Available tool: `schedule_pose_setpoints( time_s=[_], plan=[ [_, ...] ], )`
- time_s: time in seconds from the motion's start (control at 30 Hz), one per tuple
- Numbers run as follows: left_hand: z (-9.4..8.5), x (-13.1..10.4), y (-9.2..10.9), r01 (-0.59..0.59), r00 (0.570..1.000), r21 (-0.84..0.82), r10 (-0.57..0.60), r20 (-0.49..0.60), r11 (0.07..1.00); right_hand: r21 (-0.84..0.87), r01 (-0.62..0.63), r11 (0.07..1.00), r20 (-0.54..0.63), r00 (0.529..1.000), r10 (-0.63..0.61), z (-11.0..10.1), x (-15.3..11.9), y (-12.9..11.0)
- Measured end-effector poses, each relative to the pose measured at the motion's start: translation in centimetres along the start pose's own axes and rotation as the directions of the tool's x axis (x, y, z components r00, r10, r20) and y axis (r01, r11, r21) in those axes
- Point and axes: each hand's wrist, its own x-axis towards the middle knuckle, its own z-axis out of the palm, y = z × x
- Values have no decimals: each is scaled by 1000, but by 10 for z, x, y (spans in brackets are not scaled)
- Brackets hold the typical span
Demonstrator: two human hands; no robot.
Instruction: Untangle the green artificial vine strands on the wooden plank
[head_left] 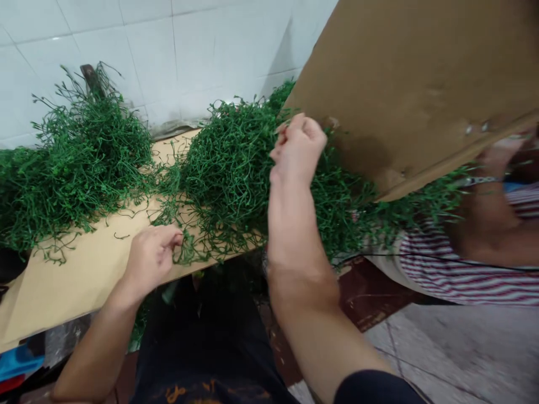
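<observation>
Green stems (236, 163) beyond count, one brown panel (412, 73), two curled hands (152, 255) (300, 147), any grip unclear.

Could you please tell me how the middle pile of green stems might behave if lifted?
The middle pile would probably lift as a tangled clump, its thin strands being interlaced. It looks light for its bulk, being loosely heaped. Some strands may drop off, as stray ones lie on the tan board.
</observation>
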Motion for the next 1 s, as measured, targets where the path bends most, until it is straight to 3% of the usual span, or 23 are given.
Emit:
schedule_pose_setpoints(
  time_s=[0.03,0.1,0.2,0.3,0.37,0.5,0.63,0.8,0.9,1.0],
  plan=[
    [2,0,-4,74,997,-51,-74,2,996,3,20,1000,28,999,-20,-4,4,-5],
    [8,9,-14,193,978,-159,-203,-49,968,-10,76,997,224,972,-72,-10,-1,-12],
    [15,38,-25,198,959,-222,-236,-157,955,-34,170,985,506,853,-129,-11,-28,-12],
    [14,69,-32,205,943,-332,-276,-184,921,-90,253,963,603,784,-150,-14,-49,-3],
    [11,81,-30,222,923,-476,-341,-178,851,-133,328,935,656,737,-165,-17,-55,3],
    [13,88,-11,249,915,-639,-393,-91,728,-158,519,840,712,649,-268,-21,-60,9],
    [30,88,9,367,904,-698,-414,111,615,-200,629,751,694,632,-345,-18,-64,11],
    [42,84,14,429,883,-770,-401,246,473,-252,700,668,668,625,-404,-17,-69,12],
    [40,81,17,420,897,-770,-346,274,480,-248,703,667,657,628,-418,-18,-69,11],
    [39,78,20,363,930,-731,-265,253,578,-251,662,706,606,677,-419,-17,-62,16]
  ],
)
